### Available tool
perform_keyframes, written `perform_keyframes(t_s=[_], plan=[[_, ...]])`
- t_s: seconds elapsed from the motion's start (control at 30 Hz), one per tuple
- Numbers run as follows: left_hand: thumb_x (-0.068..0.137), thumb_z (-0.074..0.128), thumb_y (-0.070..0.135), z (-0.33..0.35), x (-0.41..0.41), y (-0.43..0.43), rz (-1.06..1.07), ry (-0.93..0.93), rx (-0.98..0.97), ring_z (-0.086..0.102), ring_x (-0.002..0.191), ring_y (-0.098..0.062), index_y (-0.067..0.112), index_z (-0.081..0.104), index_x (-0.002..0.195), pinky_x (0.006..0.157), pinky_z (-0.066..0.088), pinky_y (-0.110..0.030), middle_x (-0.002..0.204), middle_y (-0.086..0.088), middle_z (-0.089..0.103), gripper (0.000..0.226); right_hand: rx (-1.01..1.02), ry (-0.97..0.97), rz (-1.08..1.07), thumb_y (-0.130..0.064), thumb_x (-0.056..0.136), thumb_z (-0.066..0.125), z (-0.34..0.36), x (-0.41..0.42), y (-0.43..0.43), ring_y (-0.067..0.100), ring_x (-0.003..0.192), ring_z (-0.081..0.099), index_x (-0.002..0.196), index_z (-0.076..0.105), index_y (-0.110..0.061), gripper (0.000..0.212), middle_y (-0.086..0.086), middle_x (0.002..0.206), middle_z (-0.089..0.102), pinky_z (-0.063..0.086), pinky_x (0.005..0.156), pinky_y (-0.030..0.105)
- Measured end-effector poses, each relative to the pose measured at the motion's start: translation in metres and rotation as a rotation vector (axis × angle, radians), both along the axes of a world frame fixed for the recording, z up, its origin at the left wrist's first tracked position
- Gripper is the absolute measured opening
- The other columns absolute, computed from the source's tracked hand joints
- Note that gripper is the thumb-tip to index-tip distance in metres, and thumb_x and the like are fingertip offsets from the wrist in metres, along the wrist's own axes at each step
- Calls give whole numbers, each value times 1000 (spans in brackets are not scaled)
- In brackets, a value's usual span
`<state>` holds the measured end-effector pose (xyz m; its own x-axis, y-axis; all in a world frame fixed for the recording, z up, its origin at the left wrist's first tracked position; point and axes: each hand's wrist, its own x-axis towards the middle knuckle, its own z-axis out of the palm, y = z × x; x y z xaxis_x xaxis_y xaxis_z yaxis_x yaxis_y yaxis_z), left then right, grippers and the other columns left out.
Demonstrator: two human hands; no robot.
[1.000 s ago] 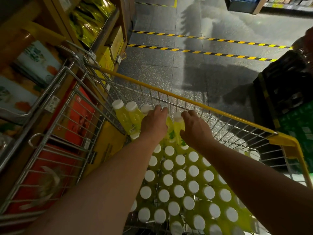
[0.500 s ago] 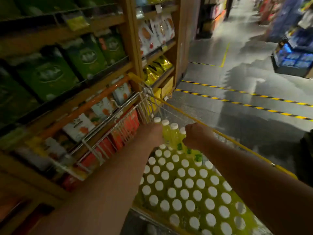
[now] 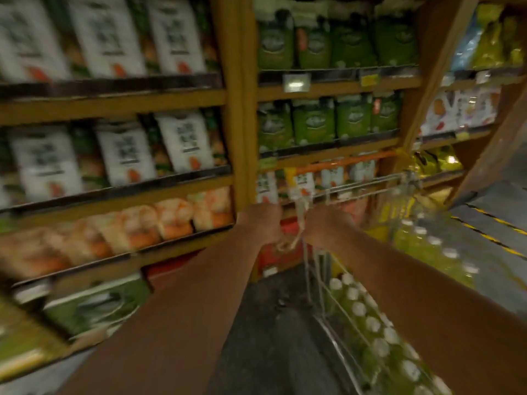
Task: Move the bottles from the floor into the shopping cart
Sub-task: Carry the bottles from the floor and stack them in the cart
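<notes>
The frame is motion-blurred. The wire shopping cart (image 3: 319, 277), with its orange handle (image 3: 342, 163), stands at the right. It is packed with several yellow-green bottles with white caps (image 3: 373, 323). My left hand (image 3: 261, 223) and my right hand (image 3: 328, 226) are raised close together above the cart's near-left corner, with their backs to me and their fingers curled. A pale, thin strip (image 3: 296, 223), perhaps plastic wrap, hangs between them, and both hands seem to hold it. No bottle is in either hand.
Wooden shelves (image 3: 236, 109) stacked with white, green and orange packets fill the left and centre, close to the cart. Dark floor (image 3: 271, 323) runs between shelf and cart. Yellow-black floor tape (image 3: 490, 232) shows at the right.
My hands have let go of the bottles and lifted out of the cart towards its left edge. My view has swung left towards the shelves. A pale strip now hangs between my hands.
</notes>
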<state>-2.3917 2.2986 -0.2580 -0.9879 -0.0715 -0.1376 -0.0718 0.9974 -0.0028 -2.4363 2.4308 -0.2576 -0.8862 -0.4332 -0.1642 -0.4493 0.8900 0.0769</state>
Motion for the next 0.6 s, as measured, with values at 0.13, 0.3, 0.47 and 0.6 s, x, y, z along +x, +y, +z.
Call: perform_keyframes(t_s=[0.13, 0.3, 0.47, 0.6], plan=[[91, 51, 35, -4, 121, -98, 212, 28, -13, 59, 93, -23, 17, 58, 109, 69, 48, -33, 98, 0, 57, 26, -31, -13, 215, -28, 90, 52, -3, 91, -107, 18, 65, 55, 80, 56, -14, 17, 1, 74, 54, 42, 51, 25], [88, 54, 36, -17, 287, -203, 484, -54, -56, 62, 98, -23, 20, 62, 111, 68, 46, -33, 104, 0, 62, 29, -52, -87, 492, -27, 91, 53, -11, 231, -224, 18, 70, 53, 86, 56, -14, 14, 1, 77, 52, 42, 59, 31], [89, 54, 34, -21, 423, -270, 742, -37, -34, 56, 117, -26, 20, 57, 123, 88, 47, -36, 124, -5, 59, 37, -55, -33, 750, -30, 90, 54, -25, 350, -319, 23, 87, 58, 95, 57, -15, 16, 0, 83, 52, 40, 65, 30], [90, 53, 34, -38, 503, -306, 911, -62, 2, 57, 114, -27, 21, 59, 120, 87, 47, -36, 122, -5, 59, 33, 9, -70, 906, -30, 89, 53, -46, 415, -384, 25, 86, 59, 98, 62, -12, 22, 5, 89, 58, 43, 62, 30]])
